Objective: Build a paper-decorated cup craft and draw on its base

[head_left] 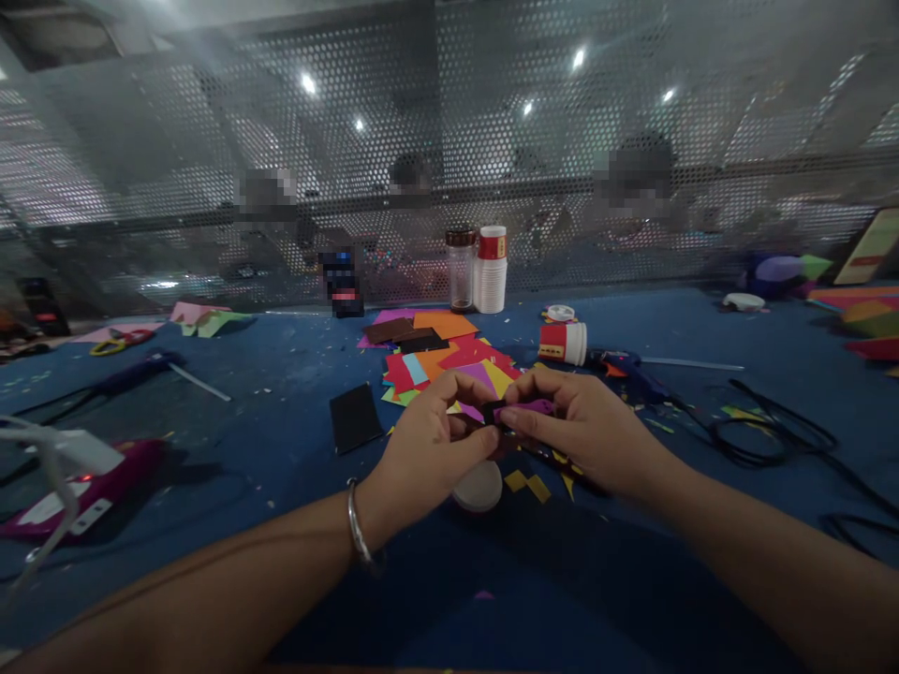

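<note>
My left hand [428, 454] and my right hand [596, 426] meet at the middle of the table, fingertips almost touching. Between them is a small black piece [493, 410], pinched by my left fingers. A purple piece [535, 407] is gripped by my right thumb and fingers, its end against the black one; its exact kind is unclear. Just below my hands lie a round pale lid or cup bottom [478, 487] and yellow paper scraps [537, 488]. A long dark thing under my right hand is mostly hidden. Behind them spreads a pile of coloured paper [456, 356].
A black sheet [355, 418] lies left of the pile. Glue guns [144, 370] rest on both sides; a cable [765, 440] coils at right. A paper cup [562, 344] lies on its side. Stacked cups [492, 271] and a jar [461, 271] stand behind. A power strip [91, 487] sits left.
</note>
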Demonstrator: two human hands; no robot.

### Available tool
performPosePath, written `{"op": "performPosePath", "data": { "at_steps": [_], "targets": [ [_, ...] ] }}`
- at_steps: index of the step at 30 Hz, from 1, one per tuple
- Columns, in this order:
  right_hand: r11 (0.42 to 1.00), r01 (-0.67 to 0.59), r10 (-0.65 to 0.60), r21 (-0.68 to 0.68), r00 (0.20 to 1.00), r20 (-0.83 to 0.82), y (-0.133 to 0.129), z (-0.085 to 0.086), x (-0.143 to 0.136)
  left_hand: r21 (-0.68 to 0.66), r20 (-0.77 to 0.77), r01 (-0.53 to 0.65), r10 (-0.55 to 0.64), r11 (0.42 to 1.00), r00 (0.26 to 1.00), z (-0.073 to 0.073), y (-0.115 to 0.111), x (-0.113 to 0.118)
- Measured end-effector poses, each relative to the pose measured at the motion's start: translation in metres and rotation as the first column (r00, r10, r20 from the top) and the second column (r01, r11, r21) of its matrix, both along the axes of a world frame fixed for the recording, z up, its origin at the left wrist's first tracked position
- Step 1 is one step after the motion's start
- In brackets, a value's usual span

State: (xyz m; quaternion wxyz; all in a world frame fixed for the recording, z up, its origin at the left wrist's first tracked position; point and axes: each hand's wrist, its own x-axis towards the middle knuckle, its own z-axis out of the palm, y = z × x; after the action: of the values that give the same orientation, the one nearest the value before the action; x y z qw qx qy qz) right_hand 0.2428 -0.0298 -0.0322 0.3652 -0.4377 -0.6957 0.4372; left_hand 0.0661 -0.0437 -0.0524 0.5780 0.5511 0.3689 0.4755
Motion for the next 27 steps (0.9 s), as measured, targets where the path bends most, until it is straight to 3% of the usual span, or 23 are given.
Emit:
{"op": "performPosePath", "data": {
  "at_steps": [12, 18, 27],
  "targets": [
    [1.000, -0.018, 0.017, 0.024, 0.999, 0.038, -0.0008, 0.0000, 0.0007, -0.050, 0.020, -0.023, 0.024, 0.998, 1.000, 0.0040, -0.0009, 0.0013],
    [0.992, -0.027, 0.010, 0.125, 0.991, 0.131, 0.0001, 0.0030, 0.0019, -0.092, 0.027, -0.006, 0.009, 0.996, 1.000, 0.0040, 0.0026, -0.0009],
    [0.999, -0.033, 0.034, 0.042, 0.999, -0.022, -0.0003, -0.0020, 0.0012, -0.089, 0.069, -0.009, 0.015, 0.996, 0.998, 0.0041, 0.0052, -0.0041]
  ]
}}
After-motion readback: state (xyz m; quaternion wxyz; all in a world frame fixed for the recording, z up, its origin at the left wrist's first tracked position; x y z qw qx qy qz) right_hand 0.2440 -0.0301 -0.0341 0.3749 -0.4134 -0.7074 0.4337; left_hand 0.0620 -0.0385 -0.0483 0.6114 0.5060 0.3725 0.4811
